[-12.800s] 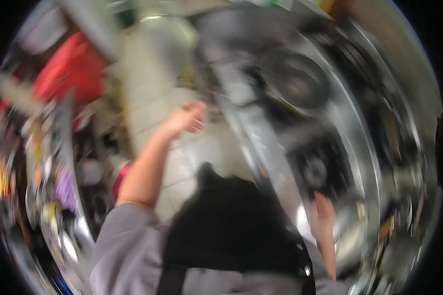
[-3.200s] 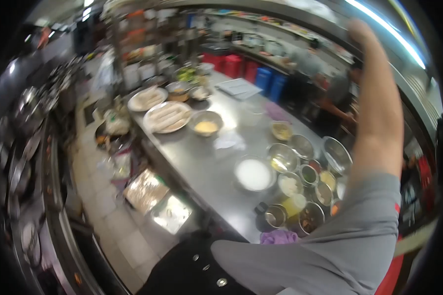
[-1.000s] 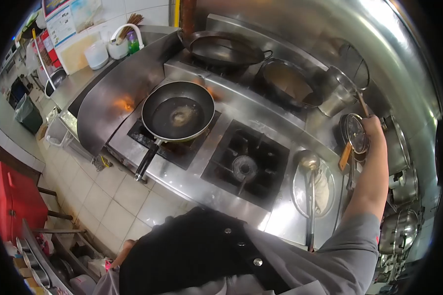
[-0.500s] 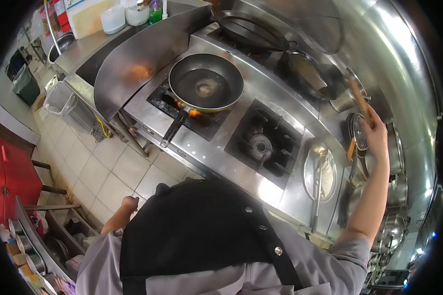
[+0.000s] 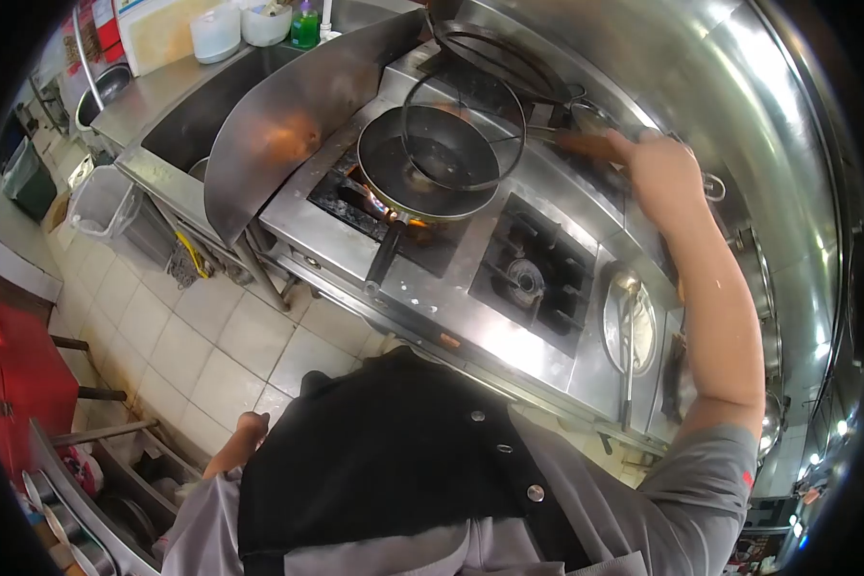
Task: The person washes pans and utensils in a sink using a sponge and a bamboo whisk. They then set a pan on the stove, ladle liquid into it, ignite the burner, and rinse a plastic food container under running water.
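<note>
My right hand (image 5: 662,173) is closed round the wooden handle of a round strainer (image 5: 586,146). Its dark, thin-rimmed hoop hovers over a black frying pan (image 5: 379,163), overlapping the pan's right part; I cannot tell if they touch. The pan sits on the left burner with flames under it, its black handle (image 5: 384,257) pointing toward me. A small wet-looking patch shows at its middle, partly behind the hoop. Low at my left side, my left hand (image 5: 252,425) hangs with fingers curled and nothing visible in it, away from the stove.
Right of the pan is an unlit burner (image 5: 525,278). A ladle (image 5: 630,336) lies across an oval container (image 5: 609,322) on the stove's right. Behind stands a large dark wok (image 5: 509,62). A curved metal guard (image 5: 250,144) separates the stove from a sink (image 5: 187,130).
My right hand has swung left and inward from the right wall, bringing the strainer over the pan. The view has shifted slightly. My left hand stays low at my side.
</note>
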Demonstrator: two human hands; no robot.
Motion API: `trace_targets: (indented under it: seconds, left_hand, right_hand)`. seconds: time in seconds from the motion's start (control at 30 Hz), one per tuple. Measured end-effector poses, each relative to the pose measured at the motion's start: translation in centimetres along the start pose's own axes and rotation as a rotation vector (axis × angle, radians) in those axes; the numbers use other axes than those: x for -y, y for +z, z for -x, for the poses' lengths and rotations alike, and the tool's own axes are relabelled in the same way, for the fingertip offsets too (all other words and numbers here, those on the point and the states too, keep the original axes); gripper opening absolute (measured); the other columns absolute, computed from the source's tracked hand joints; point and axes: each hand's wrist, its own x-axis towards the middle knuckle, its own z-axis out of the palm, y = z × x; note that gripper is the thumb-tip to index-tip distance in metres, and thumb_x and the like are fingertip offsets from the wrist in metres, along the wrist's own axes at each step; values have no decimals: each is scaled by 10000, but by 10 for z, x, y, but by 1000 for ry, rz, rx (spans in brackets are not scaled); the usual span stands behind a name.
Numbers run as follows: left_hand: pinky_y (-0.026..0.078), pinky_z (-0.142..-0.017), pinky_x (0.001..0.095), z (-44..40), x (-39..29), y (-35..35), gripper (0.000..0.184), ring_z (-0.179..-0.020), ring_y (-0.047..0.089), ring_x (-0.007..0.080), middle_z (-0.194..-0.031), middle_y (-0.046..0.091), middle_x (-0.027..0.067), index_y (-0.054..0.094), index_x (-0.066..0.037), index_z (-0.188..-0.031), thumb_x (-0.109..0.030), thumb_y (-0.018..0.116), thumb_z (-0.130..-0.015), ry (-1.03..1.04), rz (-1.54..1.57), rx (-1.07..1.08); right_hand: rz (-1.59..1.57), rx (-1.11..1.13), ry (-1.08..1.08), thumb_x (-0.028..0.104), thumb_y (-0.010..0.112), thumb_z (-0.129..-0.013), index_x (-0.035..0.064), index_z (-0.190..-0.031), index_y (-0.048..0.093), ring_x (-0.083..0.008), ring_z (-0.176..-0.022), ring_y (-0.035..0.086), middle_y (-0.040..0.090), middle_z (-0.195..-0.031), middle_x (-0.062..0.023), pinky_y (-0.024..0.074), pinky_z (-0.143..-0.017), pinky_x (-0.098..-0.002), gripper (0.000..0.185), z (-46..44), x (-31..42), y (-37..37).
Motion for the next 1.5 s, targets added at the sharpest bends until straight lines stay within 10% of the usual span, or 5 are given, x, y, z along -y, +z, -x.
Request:
trace_targets:
  seconds: [0.4, 0.53, 0.73, 1.17, 1.5]
  left_hand:
    - [546, -612, 398, -11, -75, -48, 446, -606, 684, 258, -690, 688, 182, 674, 60, -853, -364, 547, -906, 671, 82, -249]
    - [466, -537, 278, 125, -216, -107, 498, -629, 596, 144, -845, 670, 89, 611, -37, -1179, -479, 505, -976, 562, 882, 191]
    - [366, -514, 251, 248, -331, -155, 440, -585, 512, 120, -776, 603, 29, 554, -73, -1149, -479, 459, -1006, 655, 1118, 668]
    - [253, -469, 258, 274, -332, -142, 283, -504, 342, 94, -649, 450, -13, 537, -27, -1133, -278, 451, -1034, 718, 1069, 526]
    - [291, -478, 264, 256, -307, -127, 564, -501, 394, 111, -639, 480, 2, 543, -41, -1206, -553, 416, -1003, 577, 1046, 416]
  right_hand:
    - [-372, 468, -6, 158, 638, -874, 212, -1298, 613, -326, -969, 655, 690, -1045, -134, 521, -832, -430, 428, 6, 38, 9]
    - [-588, 550, 74, 172, 677, -849, 238, -1346, 572, -335, -1032, 636, 673, -1127, -148, 496, -898, -411, 513, 15, 20, 15]
    - [-501, 346, 124, 143, 637, -852, 232, -1368, 551, -346, -1061, 625, 653, -1159, -162, 497, -908, -422, 530, 19, -7, 20]
    - [91, -45, 8, 102, 543, -885, 224, -1391, 519, -239, -911, 649, 615, -1029, -74, 515, -763, -397, 521, 0, 11, 59]
    - [-593, 266, -125, 118, 630, -833, 204, -1319, 597, -329, -990, 638, 652, -1073, -147, 501, -872, -412, 495, 30, -3, 91]
